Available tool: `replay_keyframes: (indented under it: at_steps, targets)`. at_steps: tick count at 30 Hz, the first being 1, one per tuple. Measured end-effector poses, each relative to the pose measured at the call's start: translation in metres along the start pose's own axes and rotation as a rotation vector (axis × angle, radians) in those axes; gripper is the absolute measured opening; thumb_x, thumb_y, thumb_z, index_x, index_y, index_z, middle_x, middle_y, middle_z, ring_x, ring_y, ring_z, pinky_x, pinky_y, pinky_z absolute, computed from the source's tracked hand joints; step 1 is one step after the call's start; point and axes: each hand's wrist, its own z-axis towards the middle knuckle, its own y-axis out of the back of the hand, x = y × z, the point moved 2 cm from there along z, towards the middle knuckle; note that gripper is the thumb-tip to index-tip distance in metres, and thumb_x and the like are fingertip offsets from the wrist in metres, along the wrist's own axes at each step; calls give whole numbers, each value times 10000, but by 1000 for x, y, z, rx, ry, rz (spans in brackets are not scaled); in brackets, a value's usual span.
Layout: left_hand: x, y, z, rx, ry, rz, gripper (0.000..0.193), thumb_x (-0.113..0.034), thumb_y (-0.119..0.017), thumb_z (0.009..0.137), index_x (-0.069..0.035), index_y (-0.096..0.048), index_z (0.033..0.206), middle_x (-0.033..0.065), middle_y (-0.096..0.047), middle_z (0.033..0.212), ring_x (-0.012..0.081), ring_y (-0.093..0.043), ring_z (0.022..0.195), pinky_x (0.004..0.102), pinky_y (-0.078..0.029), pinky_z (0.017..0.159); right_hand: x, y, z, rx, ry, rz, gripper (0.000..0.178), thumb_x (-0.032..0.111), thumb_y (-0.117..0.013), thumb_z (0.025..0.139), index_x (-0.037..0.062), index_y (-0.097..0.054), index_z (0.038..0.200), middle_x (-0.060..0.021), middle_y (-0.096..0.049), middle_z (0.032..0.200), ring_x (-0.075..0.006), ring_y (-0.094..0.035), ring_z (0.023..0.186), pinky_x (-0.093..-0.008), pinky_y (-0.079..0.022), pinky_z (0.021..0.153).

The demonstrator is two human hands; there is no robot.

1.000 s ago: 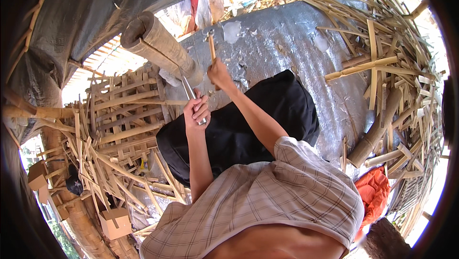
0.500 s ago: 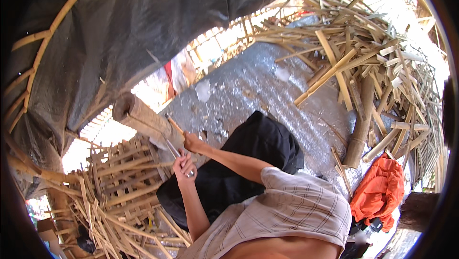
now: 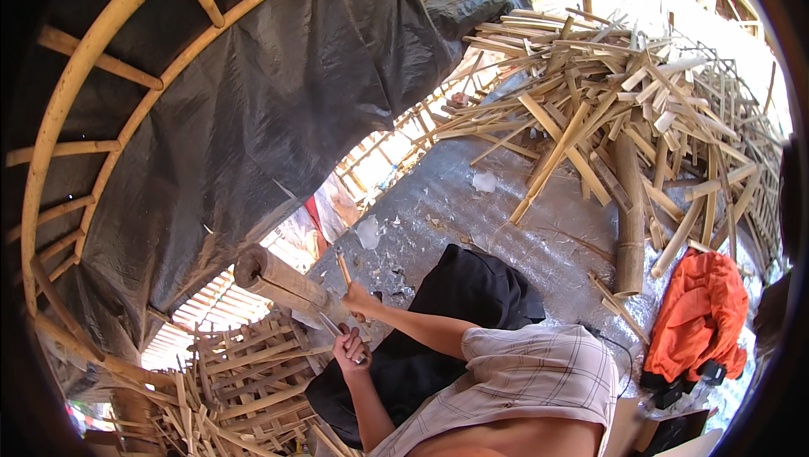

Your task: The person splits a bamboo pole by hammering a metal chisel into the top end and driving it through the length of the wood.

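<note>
Steady chisel (image 3: 329, 323), square hammer (image 3: 344, 269)

The log (image 3: 288, 280) is ahead of me, to my left, its hollow, cracked end farthest away. My left hand (image 3: 350, 348) is closed round the chisel, whose tip sits by the log's nearer end; I can't tell whether they touch. My right hand (image 3: 361, 300) grips the hammer's handle, the head up and apart from the chisel. To do this well, I'd judge, I should seat the tip firmly, line each blow up with the chisel and hit its butt squarely, clear of my fingers. Black cloth (image 3: 499, 290) lies just in front of me, silver sheet (image 3: 527, 229) beyond, piled bamboo strips (image 3: 632, 90) farther right.
</note>
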Motion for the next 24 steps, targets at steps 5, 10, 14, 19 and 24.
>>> replay_keyframes:
  at_steps: [5,10,14,19,24]
  targets:
    - [52,1,23,120,23,69,75,-14,-518,895,-57,-471,856,-10,-406,637,50,-370,417,194,-347,337,-46,30,31,27,181,-199,282,126,-576,820,-89,-573,1002,-256,-668,762,-370,-681,611,-484,-506,481]
    - [39,26,-5,-4,-46,96,111,-74,-587,898,-81,-509,818,-32,-418,655,55,-380,462,191,-339,400,-1,-6,-17,-497,87,49,191,79,-576,774,-77,-609,881,-208,-656,719,-358,-687,666,-493,-516,538]
    - [60,41,6,-206,1,250,128,-132,-617,898,-109,-513,826,-33,-447,679,78,-402,511,219,-332,433,-42,43,-3,-31,320,-132,137,62,-554,771,-48,-629,803,-137,-588,585,-279,-604,468,-423,-422,392]
    - [58,26,3,-370,-125,680,199,-235,-662,907,-138,-502,841,-30,-467,686,118,-425,530,254,-350,452,-80,129,-20,310,-84,73,130,75,-624,768,-3,-646,870,-69,-519,548,-168,-497,381,-341,-315,328]
    - [35,53,-19,-454,-229,832,178,-203,-649,982,-148,-495,911,-41,-398,626,80,-362,414,237,-275,358,-130,131,-94,380,-123,385,135,87,-609,912,16,-554,812,-18,-451,546,-149,-469,398,-299,-291,337]
